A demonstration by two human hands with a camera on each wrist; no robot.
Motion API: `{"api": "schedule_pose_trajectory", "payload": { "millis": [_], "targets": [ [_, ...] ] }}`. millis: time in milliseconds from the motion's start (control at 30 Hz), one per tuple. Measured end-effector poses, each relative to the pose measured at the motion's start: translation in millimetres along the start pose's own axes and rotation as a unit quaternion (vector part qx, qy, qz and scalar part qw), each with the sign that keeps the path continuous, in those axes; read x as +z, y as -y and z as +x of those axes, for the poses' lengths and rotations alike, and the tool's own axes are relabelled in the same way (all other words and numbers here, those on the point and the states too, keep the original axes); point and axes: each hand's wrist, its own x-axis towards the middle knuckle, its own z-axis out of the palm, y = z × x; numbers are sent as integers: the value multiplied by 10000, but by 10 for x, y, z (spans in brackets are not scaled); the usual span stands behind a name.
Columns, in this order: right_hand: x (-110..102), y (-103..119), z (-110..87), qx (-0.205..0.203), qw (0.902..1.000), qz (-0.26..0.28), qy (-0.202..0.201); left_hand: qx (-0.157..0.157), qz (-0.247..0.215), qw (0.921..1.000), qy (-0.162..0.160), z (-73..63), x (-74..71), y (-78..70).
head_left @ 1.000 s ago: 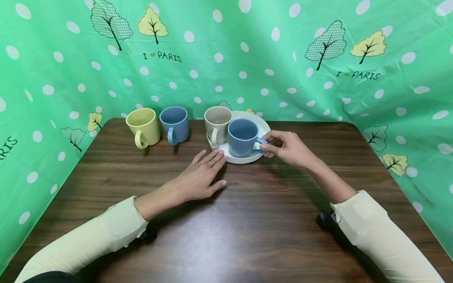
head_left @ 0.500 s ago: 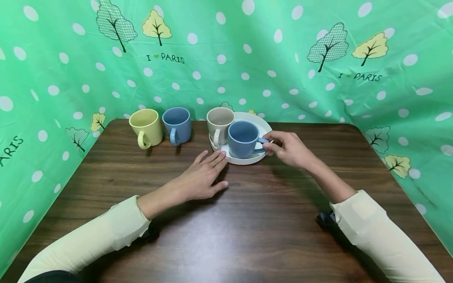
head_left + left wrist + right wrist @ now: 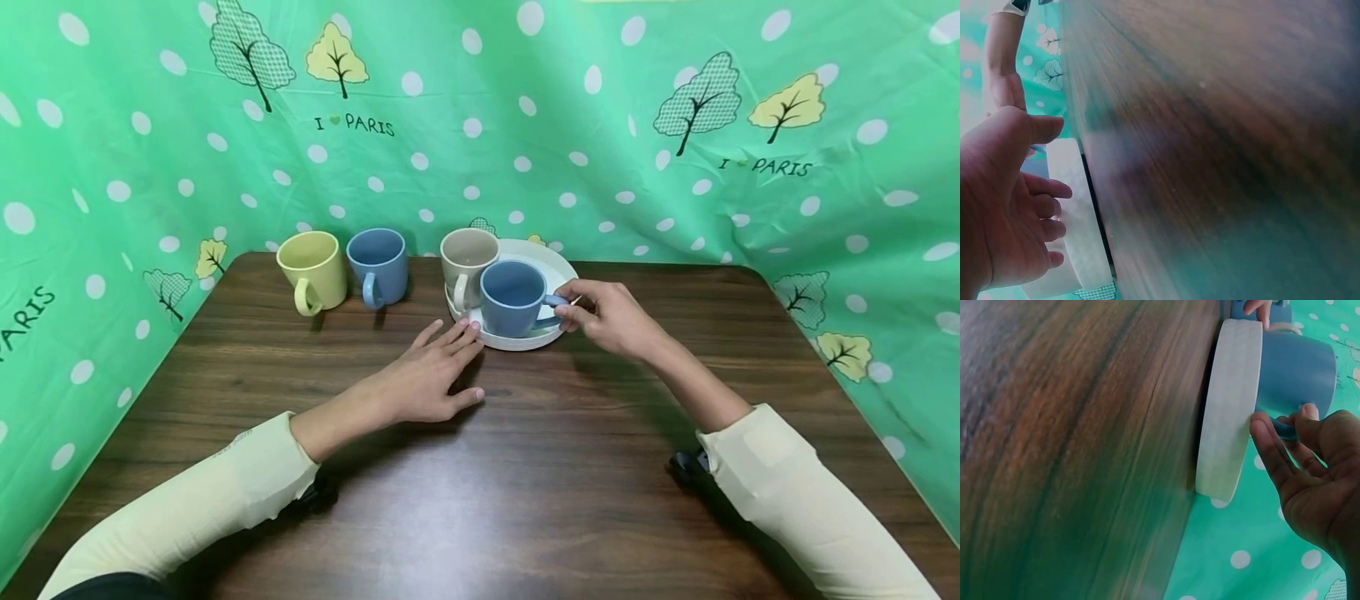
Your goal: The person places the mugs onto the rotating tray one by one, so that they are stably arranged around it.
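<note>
A blue mug [image 3: 512, 302] stands upright on the white round tray [image 3: 558, 265], at its front. My right hand [image 3: 611, 319] pinches this mug's handle, which points right; the right wrist view shows the thumb and fingers about the handle [image 3: 1283, 429]. Beside the mug, a greyish-beige mug [image 3: 467, 254] sits at the tray's left side with its handle facing front. My left hand [image 3: 427, 379] lies with fingers extended, the fingertips right at the tray's front-left rim. In the left wrist view those fingers [image 3: 1054, 187] overlap the tray's side wall [image 3: 1079, 215].
Left of the tray, a second blue mug [image 3: 377, 268] and a yellow mug [image 3: 315, 271] stand on the brown wooden table [image 3: 480, 467], handles toward the front. A green dotted curtain [image 3: 480, 125] hangs behind and at both sides.
The held blue mug has shifted very slightly left on the tray, with the right hand still on its handle. The left hand stays in place; the head view has tilted a little.
</note>
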Motion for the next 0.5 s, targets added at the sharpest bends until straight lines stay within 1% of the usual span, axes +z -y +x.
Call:
{"api": "schedule_pose_trajectory", "payload": {
  "millis": [233, 500],
  "targets": [
    [27, 23, 13, 79, 9999, 140, 64, 23, -167, 9997, 168, 8, 1, 25],
    [24, 30, 13, 226, 9994, 248, 100, 37, -194, 9997, 162, -12, 5, 32]
  ]
}}
